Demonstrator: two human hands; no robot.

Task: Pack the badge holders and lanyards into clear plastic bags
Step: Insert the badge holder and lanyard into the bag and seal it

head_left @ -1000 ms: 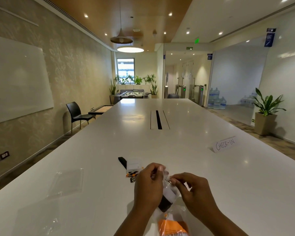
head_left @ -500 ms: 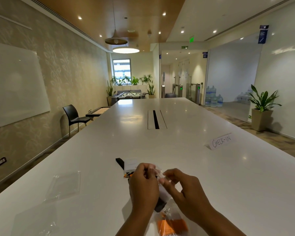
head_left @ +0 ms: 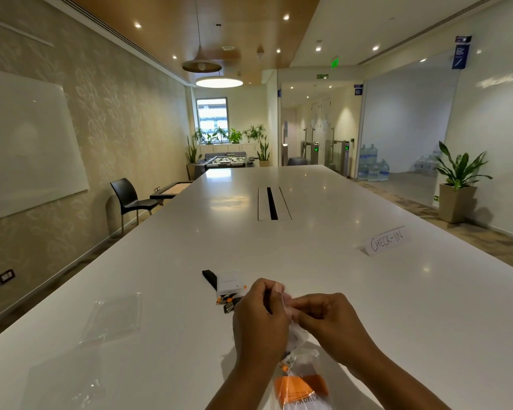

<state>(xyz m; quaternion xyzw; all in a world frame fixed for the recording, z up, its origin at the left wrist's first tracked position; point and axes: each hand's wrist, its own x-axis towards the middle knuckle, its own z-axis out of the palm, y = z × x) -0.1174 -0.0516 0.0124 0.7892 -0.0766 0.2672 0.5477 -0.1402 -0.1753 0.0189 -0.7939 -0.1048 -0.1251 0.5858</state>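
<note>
Our left hand (head_left: 259, 315) and right hand (head_left: 328, 318) are now both pinched shut on the bag (head_left: 296, 335) mouth, closer together than a second ago. We read that as sealing; the orange badge holder (head_left: 301, 386) sits inside. The next holder and lanyard (head_left: 227, 287) wait just beyond on the bench (head_left: 308, 255), spare bags (head_left: 113, 318) left.

Long glossy white table (head_left: 323, 270), central recessed cable slot (head_left: 272, 203), folded paper sign reading "CHECK-IN" (head_left: 387, 241) at right, white badge holder with black lanyard strap (head_left: 225, 287) near centre, empty clear plastic bags (head_left: 113, 316) lying flat at left
</note>
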